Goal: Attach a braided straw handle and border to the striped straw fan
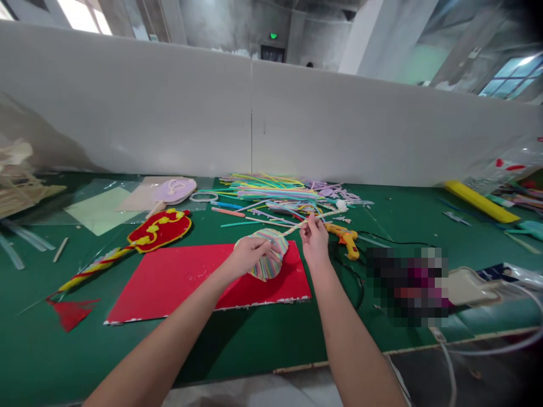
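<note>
A small round fan with pastel stripes point(266, 270) is over the front of a red board. Across its face lies my left hand point(251, 252), its fingers bent and closed against the stripes. My right hand point(314, 233) pinches the fan's slender pale handle point(292, 229), which slants up to the right and ends in a white tip point(340, 206). My fingers partly cover the handle and the fan's left side. The red board point(178, 282) has rough white edges. Just right of my right hand lies a yellow glue gun point(345, 240).
Pastel pipe-cleaner-like strips point(267, 189) pile up at the back. To the left lie a red fan with yellow trim point(163, 230) and a lilac fan point(176, 191). A black cable point(360, 282) runs on the right. A white partition point(169, 113) borders the green table.
</note>
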The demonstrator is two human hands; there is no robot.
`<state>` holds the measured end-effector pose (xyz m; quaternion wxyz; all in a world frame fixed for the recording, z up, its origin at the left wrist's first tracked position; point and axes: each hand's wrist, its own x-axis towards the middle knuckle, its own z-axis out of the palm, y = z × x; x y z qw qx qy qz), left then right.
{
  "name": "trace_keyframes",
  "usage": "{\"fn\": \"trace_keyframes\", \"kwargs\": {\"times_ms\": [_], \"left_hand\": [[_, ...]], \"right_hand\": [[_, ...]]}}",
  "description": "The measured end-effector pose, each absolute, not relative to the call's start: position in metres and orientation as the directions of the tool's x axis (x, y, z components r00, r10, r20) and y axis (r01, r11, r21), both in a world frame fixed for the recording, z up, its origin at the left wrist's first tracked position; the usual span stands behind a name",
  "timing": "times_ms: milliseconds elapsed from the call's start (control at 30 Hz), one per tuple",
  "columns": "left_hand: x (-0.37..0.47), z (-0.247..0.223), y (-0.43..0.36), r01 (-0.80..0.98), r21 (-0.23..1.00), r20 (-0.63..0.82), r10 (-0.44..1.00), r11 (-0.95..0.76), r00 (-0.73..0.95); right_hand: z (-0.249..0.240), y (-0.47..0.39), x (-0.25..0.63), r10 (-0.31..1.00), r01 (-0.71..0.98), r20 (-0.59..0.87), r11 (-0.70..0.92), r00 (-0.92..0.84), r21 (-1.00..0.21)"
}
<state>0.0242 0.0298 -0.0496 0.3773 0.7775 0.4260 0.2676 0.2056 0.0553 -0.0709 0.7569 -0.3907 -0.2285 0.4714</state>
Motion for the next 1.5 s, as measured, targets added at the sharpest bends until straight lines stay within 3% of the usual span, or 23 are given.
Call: {"fn": "trace_keyframes", "kwargs": {"times_ms": [167,300,500,667,900,1200,1400,1500], "left_hand": [[-0.002,-0.051,0.029,0.304,0.937,-0.005,0.859,-0.175,0.512],[-0.045,-0.053,0.048,0.628,0.745,0.080,0.966,-0.223,0.248],[-0.086,-0.046,0.055,0.746,0.656,0.049,0.993,-0.117,0.112],[-0.098,-0.052,0.020,0.806,0.585,0.168,0.986,-0.093,-0.009],[-0.129,-0.095,0.015,0.800,0.583,0.131,0.988,-0.145,0.083],[-0.137,-0.091,0.024,0.821,0.560,0.140,0.990,-0.107,0.033],[-0.125,-0.097,0.031,0.891,0.412,0.178,0.976,-0.191,0.127],[-0.127,-0.099,0.036,0.883,0.406,0.199,0.965,-0.238,0.169]], "right_hand": [[-0.067,0.050,0.198,0.929,-0.570,-0.084,0.148,0.360,-0.808],[-0.067,0.036,0.204,0.908,-0.568,-0.203,0.045,0.367,-0.822],[-0.072,-0.002,0.220,0.873,-0.562,-0.321,-0.067,0.367,-0.825],[-0.081,-0.029,0.225,0.862,-0.547,-0.339,-0.089,0.377,-0.833],[-0.084,-0.037,0.202,0.872,-0.593,-0.340,-0.074,0.351,-0.802],[-0.084,-0.035,0.184,0.900,-0.523,-0.293,-0.088,0.322,-0.848],[-0.081,-0.042,0.214,0.902,-0.502,-0.303,-0.117,0.308,-0.857],[-0.086,-0.045,0.216,0.890,-0.503,-0.347,-0.163,0.297,-0.849]]}}
